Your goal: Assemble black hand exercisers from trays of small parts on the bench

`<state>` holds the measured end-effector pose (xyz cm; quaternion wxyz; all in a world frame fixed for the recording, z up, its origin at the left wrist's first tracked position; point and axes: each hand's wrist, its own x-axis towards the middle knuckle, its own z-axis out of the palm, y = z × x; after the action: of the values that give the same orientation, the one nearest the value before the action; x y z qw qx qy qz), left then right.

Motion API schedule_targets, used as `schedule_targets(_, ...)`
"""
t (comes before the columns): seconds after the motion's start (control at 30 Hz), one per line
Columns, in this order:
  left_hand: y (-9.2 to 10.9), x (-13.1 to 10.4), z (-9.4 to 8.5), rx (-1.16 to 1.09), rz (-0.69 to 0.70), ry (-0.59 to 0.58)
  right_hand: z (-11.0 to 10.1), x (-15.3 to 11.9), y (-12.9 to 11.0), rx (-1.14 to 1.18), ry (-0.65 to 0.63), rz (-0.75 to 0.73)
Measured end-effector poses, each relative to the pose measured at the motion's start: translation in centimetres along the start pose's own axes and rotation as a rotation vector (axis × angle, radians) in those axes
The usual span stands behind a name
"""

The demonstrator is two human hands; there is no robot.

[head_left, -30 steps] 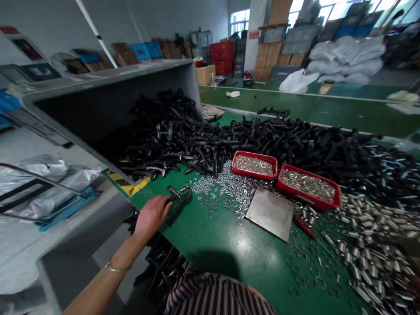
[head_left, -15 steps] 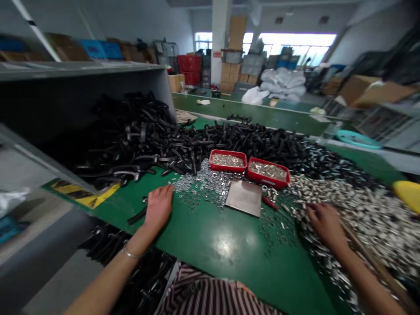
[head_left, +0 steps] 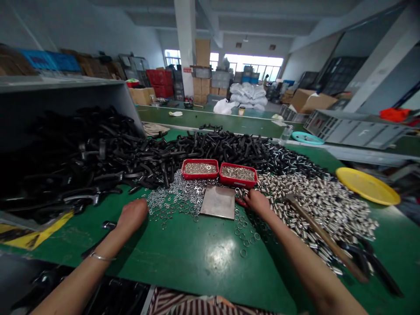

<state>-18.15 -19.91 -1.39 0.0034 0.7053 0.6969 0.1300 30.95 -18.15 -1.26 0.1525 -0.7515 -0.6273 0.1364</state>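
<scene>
My left hand (head_left: 133,214) rests on the green table with its fingers curled under; whatever they may hold is hidden. Just beside it lies a black handle-like part (head_left: 108,225), partly covered by my forearm. My right hand (head_left: 258,202) is bent down with fingers together at the end of a small red-handled tool (head_left: 241,202), right of a flat metal plate (head_left: 218,202). Its fingertips are too small to show a grip. Small washers (head_left: 164,203) are spread left of the plate, and larger rings (head_left: 243,232) lie below my right hand.
Two red trays (head_left: 200,176) of small metal pieces stand behind the plate. Black parts (head_left: 223,146) are heaped at the back and left. On the right are silver cylinders (head_left: 315,197), a hammer (head_left: 328,240), and a yellow lid (head_left: 367,186). A grey crate (head_left: 357,131) stands beyond.
My right hand has moved left from the silver cylinders to the red-handled tool beside the plate. My left hand stays near the black part. The view has turned to the right.
</scene>
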Motion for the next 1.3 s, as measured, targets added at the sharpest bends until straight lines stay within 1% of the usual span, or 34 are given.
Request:
schedule_targets(0.07, 0.8, -0.2, 0.0, -0.014, 0.005, -0.023, -0.1, -0.1, 0.5, 0.072, 0.041, -0.008)
schedule_targets(0.13, 2.7, -0.8, 0.0, -0.185, 0.009, -0.003, -0.6, -0.4, 1.1, 0.166, 0.106, -0.026)
schedule_targets(0.2, 6.0, -1.6, 0.1, -0.456, -0.003, 0.004, -1.2, -1.0, 1.0, 0.253, 0.175, -0.045)
schedule_targets(0.23, 8.1, -2.0, 0.3, -0.598, -0.019, -0.013, -1.5, -1.4, 0.6, 0.304, 0.187, -0.066)
schedule_targets(0.27, 10.5, -2.3, 0.5, -0.728, -0.026, -0.04, -1.7, -1.7, 0.0, 0.379, 0.17, -0.102)
schedule_targets(0.3, 12.9, -2.4, 0.7, -0.845, -0.02, -0.082, -1.8, -2.1, -0.8, 0.474, 0.118, -0.155)
schedule_targets(0.37, 17.6, -2.1, 1.2, -1.07, -0.038, -0.175, -1.8, -2.9, -2.7, 0.699, -0.056, -0.273)
schedule_targets(0.4, 19.6, -1.6, 1.5, -1.189, -0.065, -0.231, -1.7, -3.3, -3.7, 0.807, -0.148, -0.316)
schedule_targets(0.47, 22.6, -0.6, 1.6, -1.365, -0.098, -0.315, -1.5, -3.8, -5.2, 0.941, -0.271, -0.344)
schedule_targets(0.53, 24.3, 0.4, 1.5, -1.465, -0.115, -0.357, -1.5, -4.0, -5.9, 0.99, -0.339, -0.336)
schedule_targets(0.63, 25.2, 1.3, 0.9, -1.515, -0.125, -0.41, -1.9, -3.7, -5.8, 1.004, -0.41, -0.308)
schedule_targets(0.73, 25.3, 1.7, 0.4, -1.542, -0.117, -0.508, -2.6, -2.9, -5.3, 1.042, -0.438, -0.255)
schedule_targets(0.83, 25.2, 1.9, 0.3, -1.587, -0.108, -0.608, -2.7, -2.4, -4.9, 1.144, -0.482, -0.204)
schedule_targets(0.9, 25.2, 1.9, 0.5, -1.604, -0.103, -0.648, -2.4, -2.2, -4.7, 1.257, -0.545, -0.145)
schedule_targets(0.97, 25.0, 1.8, 0.7, -1.588, -0.086, -0.651, -1.9, -2.3, -4.6, 1.363, -0.655, -0.063)
schedule_targets(1.0, 24.9, 1.7, 0.9, -1.562, -0.067, -0.631, -1.6, -2.3, -4.5, 1.399, -0.703, -0.022)
schedule_targets(1.03, 24.8, 1.6, 1.1, -1.52, -0.041, -0.594, -1.3, -2.4, -4.5, 1.423, -0.724, 0.011)
schedule_targets(1.07, 24.8, 1.5, 1.2, -1.457, -0.005, -0.531, -1.0, -2.4, -4.5, 1.433, -0.711, 0.034)
schedule_targets(1.13, 24.7, 1.3, 1.5, -1.276, 0.111, -0.338, -0.7, -2.3, -4.6, 1.419, -0.609, 0.045)
schedule_targets(1.2, 24.7, 1.0, 1.8, -1.063, 0.281, -0.159, -0.7, -2.2, -5.0, 1.363, -0.5, 0.006)
schedule_targets(1.23, 24.7, 0.8, 1.9, -0.971, 0.356, -0.102, -0.9, -2.3, -5.4, 1.32, -0.459, -0.026)
schedule_targets(1.27, 24.6, 0.6, 2.0, -0.905, 0.411, -0.073, -1.1, -2.3, -5.7, 1.272, -0.424, -0.062)
schedule_targets(1.3, 24.4, 0.4, 2.2, -0.864, 0.441, -0.07, -1.4, -2.4, -6.1, 1.225, -0.387, -0.096)
